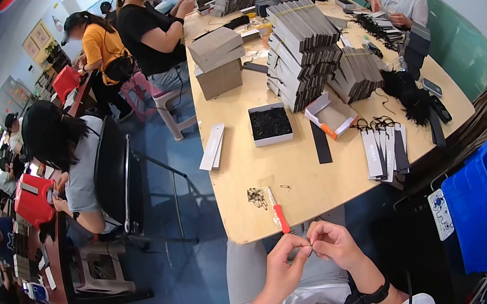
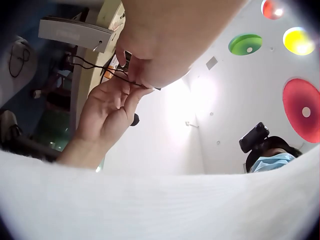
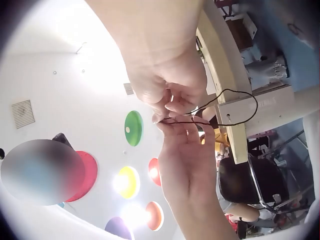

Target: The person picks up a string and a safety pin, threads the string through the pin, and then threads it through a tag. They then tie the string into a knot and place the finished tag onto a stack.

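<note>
My left hand (image 1: 284, 262) and right hand (image 1: 336, 246) meet fingertip to fingertip just in front of the table's near edge. Between them they pinch a thin black cord (image 2: 95, 66), which trails away as a loop in both wrist views. The pinched part is mostly hidden by the fingertips. A pale grey tag (image 2: 70, 34) with a small hole near one end shows beside the loop; in the right wrist view the cord overlaps this tag (image 3: 275, 107). Close ahead on the table (image 1: 241, 217) lie a red-handled tool (image 1: 281, 220) and several small dark pins (image 1: 256, 199).
A box of black bits (image 1: 271, 124), an open white-and-orange box (image 1: 332, 114), and tall bundles of grey tags (image 1: 303, 45) stand on the table. Corded tags (image 1: 385, 151) lie right; white tags (image 1: 213, 147) lie left. A blue bin (image 1: 484, 205) is at my right. Other people sit around.
</note>
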A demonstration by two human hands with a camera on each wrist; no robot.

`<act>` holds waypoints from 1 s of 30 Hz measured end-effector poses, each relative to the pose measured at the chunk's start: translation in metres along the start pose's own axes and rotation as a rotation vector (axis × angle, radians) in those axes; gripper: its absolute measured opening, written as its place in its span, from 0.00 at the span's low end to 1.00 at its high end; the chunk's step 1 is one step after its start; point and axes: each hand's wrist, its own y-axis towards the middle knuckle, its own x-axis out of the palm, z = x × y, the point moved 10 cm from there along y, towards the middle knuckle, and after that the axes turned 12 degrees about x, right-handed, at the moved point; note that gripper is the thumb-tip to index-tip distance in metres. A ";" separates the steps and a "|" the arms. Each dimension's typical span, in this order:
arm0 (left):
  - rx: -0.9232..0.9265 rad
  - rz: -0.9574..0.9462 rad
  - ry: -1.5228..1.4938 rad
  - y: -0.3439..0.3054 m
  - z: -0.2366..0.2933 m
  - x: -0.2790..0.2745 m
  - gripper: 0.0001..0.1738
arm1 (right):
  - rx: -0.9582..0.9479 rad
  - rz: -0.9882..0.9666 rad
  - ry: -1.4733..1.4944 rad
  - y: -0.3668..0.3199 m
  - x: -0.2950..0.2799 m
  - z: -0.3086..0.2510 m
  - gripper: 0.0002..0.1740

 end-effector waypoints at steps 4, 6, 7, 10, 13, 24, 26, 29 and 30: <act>0.065 -0.013 0.125 0.003 0.009 -0.001 0.03 | -0.024 -0.005 0.044 0.001 0.001 0.000 0.07; 0.079 -0.018 0.149 0.004 0.014 -0.001 0.03 | -0.078 -0.032 0.038 0.000 0.003 -0.004 0.07; 0.086 -0.018 0.166 0.005 0.016 -0.001 0.03 | -0.076 -0.032 0.039 0.000 0.002 -0.004 0.07; 0.091 -0.042 0.207 0.008 0.022 -0.001 0.05 | -0.069 -0.028 -0.038 0.000 0.004 -0.007 0.06; 0.108 -0.058 0.248 0.012 0.025 -0.001 0.05 | -0.124 0.015 -0.145 0.000 0.006 -0.014 0.07; -0.055 -0.092 0.025 0.004 0.013 0.014 0.07 | -0.101 0.097 0.050 -0.002 0.005 -0.012 0.06; 0.181 -0.072 0.226 0.013 0.032 0.008 0.07 | -0.125 0.117 -0.004 -0.003 0.002 -0.012 0.06; 0.143 -0.073 0.138 0.014 0.027 0.010 0.07 | -0.146 0.149 -0.063 -0.003 0.001 -0.013 0.06; 0.142 -0.072 0.139 0.014 0.024 0.010 0.07 | -0.143 0.161 -0.068 -0.003 0.000 -0.012 0.05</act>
